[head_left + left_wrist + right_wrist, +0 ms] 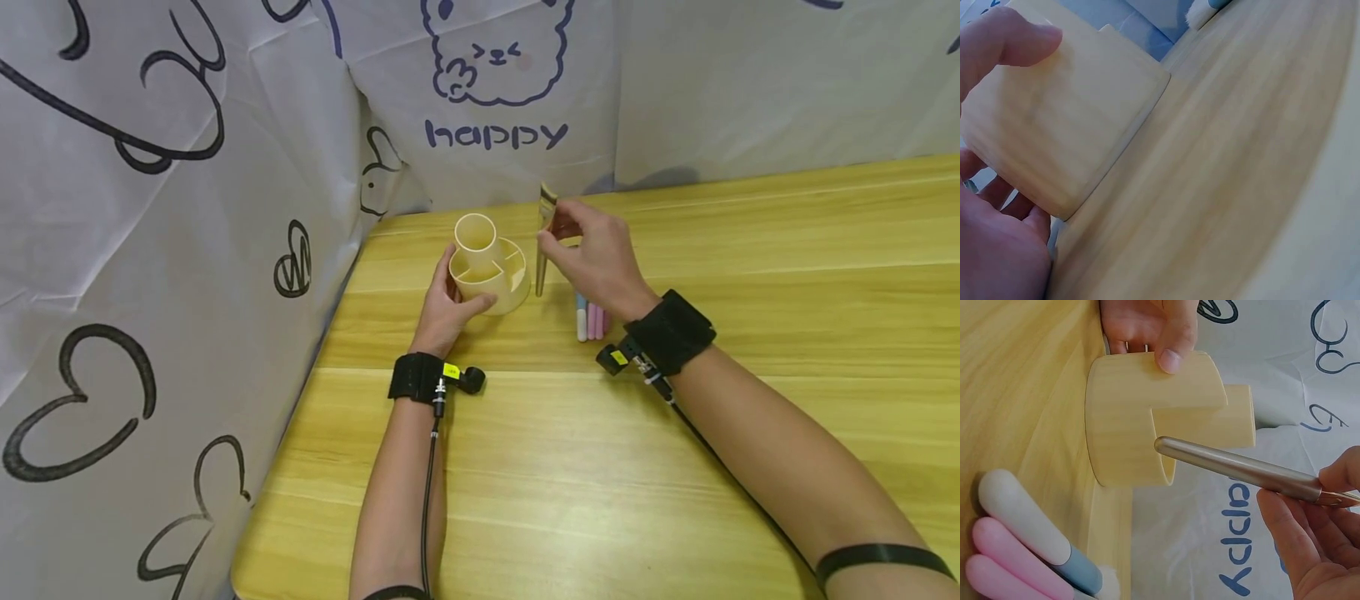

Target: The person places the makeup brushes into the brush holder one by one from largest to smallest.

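Observation:
A cream-coloured round brush holder (513, 302) stands upright on the table, with a tall tube and lower divided compartments. My left hand (442, 315) grips its left side, thumb across the near wall and fingers round the far side. In the left wrist view the thumb presses the holder's wall (1079, 119). My right hand (603, 254) pinches a makeup brush (1241, 467) with a champagne metallic handle, bristles up and handle end down. In the right wrist view the handle end overlaps the holder's lower, stepped rim.
Beneath my right hand several brushes lie side by side on the table, a white-and-blue brush (1029, 519) and pink brushes (596, 322) among them. The wooden table (555, 467) meets a white drawn-on cloth (510, 179) at the back and left.

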### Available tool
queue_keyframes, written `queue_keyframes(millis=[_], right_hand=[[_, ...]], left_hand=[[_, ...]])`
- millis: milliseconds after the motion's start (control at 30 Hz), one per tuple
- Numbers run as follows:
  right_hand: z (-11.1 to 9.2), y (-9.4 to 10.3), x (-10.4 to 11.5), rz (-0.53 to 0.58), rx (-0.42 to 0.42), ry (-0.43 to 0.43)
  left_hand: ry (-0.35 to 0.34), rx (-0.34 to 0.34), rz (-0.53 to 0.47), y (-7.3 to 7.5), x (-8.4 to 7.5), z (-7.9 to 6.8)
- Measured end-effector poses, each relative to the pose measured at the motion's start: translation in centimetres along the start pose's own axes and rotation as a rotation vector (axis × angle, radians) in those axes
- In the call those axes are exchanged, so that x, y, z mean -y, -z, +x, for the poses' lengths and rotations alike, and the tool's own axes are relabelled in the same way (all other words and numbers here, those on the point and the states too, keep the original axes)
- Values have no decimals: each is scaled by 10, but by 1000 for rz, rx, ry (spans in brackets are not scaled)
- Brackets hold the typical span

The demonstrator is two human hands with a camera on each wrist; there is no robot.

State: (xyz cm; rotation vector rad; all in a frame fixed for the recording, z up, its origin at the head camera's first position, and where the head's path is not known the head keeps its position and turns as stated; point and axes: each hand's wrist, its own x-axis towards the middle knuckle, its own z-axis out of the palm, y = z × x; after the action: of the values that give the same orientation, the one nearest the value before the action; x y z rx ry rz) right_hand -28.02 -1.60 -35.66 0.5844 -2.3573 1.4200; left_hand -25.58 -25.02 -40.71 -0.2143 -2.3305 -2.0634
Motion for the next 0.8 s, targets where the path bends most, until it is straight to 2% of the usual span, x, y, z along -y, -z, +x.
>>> queue_keyframes(millis=[267,800], right_hand=[[0,1,0,-5,4,-3],[0,1,1,1,-2,-4]], left_hand=[[3,29,7,-1,-2,0],[-7,33,-9,-1,-2,-1]])
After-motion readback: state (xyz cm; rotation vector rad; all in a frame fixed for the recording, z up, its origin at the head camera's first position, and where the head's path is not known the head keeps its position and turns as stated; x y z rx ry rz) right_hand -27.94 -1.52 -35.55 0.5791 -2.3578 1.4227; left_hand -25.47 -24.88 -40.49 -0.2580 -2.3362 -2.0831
